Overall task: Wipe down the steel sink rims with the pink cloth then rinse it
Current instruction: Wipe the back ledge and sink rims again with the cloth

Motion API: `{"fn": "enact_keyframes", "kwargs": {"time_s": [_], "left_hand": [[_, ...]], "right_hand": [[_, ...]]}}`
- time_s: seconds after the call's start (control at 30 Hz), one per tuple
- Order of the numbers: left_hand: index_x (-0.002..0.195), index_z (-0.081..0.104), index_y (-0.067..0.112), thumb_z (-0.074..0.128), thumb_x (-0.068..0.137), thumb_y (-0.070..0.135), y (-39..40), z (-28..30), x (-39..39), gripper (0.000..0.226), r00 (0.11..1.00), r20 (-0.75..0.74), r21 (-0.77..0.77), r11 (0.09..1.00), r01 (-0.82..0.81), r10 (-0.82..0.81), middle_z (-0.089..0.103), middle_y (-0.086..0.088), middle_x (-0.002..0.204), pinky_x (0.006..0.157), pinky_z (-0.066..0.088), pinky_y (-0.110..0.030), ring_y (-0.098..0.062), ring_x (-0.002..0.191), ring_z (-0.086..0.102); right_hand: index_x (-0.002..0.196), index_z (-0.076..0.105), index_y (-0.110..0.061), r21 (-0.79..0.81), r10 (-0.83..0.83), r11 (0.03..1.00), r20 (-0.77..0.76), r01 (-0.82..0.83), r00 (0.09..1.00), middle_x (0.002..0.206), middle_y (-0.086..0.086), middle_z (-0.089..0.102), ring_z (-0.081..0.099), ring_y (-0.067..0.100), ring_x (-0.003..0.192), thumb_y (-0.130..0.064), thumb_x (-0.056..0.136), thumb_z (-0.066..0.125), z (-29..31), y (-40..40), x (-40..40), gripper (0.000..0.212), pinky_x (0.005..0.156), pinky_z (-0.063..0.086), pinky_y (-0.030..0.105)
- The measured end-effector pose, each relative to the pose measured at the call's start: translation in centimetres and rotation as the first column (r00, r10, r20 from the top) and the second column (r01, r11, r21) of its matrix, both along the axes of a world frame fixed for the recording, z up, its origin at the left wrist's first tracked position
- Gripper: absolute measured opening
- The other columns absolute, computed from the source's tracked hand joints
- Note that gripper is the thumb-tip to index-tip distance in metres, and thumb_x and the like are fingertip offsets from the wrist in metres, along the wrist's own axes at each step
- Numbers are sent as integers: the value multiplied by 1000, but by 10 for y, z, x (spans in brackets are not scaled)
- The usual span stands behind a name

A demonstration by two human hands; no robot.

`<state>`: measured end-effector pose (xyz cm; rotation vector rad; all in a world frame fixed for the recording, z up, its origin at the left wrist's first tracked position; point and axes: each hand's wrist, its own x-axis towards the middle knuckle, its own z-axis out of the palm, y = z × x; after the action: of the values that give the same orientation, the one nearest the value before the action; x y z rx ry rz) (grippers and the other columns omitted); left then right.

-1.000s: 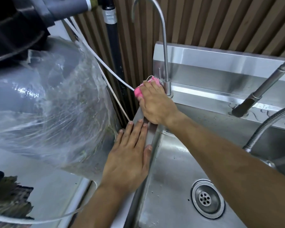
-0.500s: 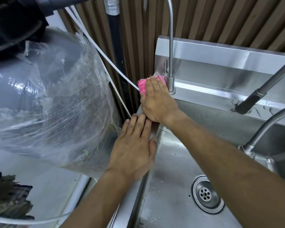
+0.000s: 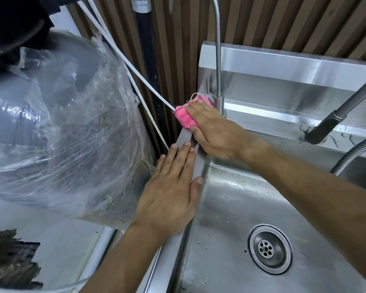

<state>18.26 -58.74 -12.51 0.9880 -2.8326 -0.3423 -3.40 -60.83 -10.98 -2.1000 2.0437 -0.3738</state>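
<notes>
I see the right hand [image 3: 215, 132] pressing the bunched pink cloth [image 3: 185, 118] onto the sink rim [image 3: 195, 166] at centre frame, just beside the thin faucet [image 3: 218, 60]. The left hand [image 3: 170, 191] lies flat and released on the rim below it, grasping nothing.

Most of the pink cloth [image 3: 184, 119] lies hidden under the right hand [image 3: 215, 132], only its left end and a frayed edge showing at mid-frame. The thin faucet [image 3: 218, 49] runs off the top edge, so its spout is unseen. At right, the dark sprayer handle [image 3: 336, 119] and ribbed hose [image 3: 355, 153] are cut by the frame edge.
</notes>
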Motion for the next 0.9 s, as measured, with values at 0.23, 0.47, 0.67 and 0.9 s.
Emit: {"fn": "enact_keyframes", "kwargs": {"time_s": [0.23, 0.47, 0.67, 0.9], "left_hand": [[163, 1, 17, 8, 106, 46, 3, -2, -3, 65, 1000, 13, -46, 999, -15, 16, -7, 3, 171, 127, -8, -35, -14, 158, -13], [163, -2, 20, 7, 105, 47, 3, 1, -1, 65, 1000, 31, -43, 999, -1, 3, -9, 6, 171, 128, -8, -35, -11, 157, -16], [163, 10, 16, 10, 105, 47, -1, -2, -2, 66, 1000, 13, -60, 998, 13, -12, 1, 2, 172, 127, -6, -36, -15, 159, -6], [161, 29, 11, 23, 103, 43, -1, 4, -5, 66, 1000, -1, -65, 998, -11, 11, 25, -5, 169, 128, 11, -45, -25, 157, 18]], "right_hand": [[164, 11, -4, 24, -116, 993, -59, 118, 991, 173, 16, 5, -3, 26, 161, -41, 111, 24, 0, -31, 14, 66, 128, -8, 34], [163, 15, -2, 26, -136, 990, -60, 138, 989, 172, 17, 11, 3, 28, 161, -33, 112, 23, 5, -33, 17, 60, 131, -1, 38], [158, 36, -7, -154, -76, 984, 93, 90, 993, 166, 12, 33, 22, 21, 158, -30, 112, 34, -7, 30, 4, 52, 129, 10, 28], [152, 46, -25, -260, -439, 634, 655, 728, 616, 133, 14, 67, 66, 32, 117, -37, 112, 32, 17, 102, 10, 44, 97, 54, 40]]}}
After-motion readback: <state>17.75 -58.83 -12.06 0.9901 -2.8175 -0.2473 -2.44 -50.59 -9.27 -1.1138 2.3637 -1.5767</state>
